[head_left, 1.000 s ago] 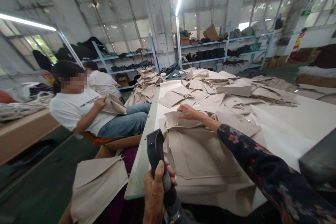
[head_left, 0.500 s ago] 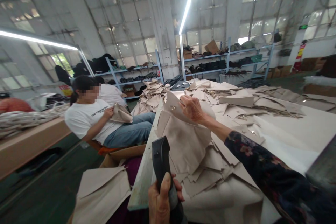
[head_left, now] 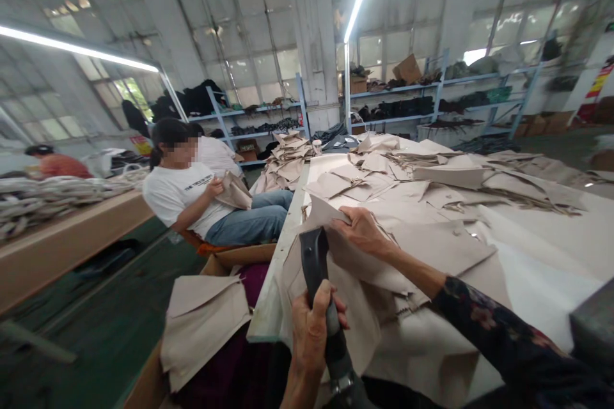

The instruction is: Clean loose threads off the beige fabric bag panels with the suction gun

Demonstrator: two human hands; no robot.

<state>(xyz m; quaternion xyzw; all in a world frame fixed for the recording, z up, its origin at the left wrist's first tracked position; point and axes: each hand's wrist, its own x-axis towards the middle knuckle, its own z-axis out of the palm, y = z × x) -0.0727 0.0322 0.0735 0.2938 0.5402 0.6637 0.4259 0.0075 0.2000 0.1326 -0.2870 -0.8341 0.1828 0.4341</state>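
Observation:
My left hand [head_left: 311, 327] is wrapped around a black hand-held tool [head_left: 314, 259] with a flat, squared head and a thicker lower end like a hose. My right hand [head_left: 365, 230] pinches the upper edge of a beige fabric piece [head_left: 352, 262], which hangs in a fold below the fingers. The tool's head is right at the left part of this piece, overlapping it in view; whether they touch I cannot tell. More beige pieces [head_left: 410, 300] lie in a loose stack beneath, partly covered by the held one.
A pale table [head_left: 268, 303] carries heaps of beige pieces [head_left: 460, 176]. Left of it, a cardboard box [head_left: 218, 263] holds purple cloth and a beige piece [head_left: 206, 326]. A seated person [head_left: 192, 195] handles a similar piece. A grey block [head_left: 595, 319] stands at right.
The tool has risen and moved right, up to the fabric piece. My right hand has shifted slightly right and down, and the piece is folded over more. The view has turned right.

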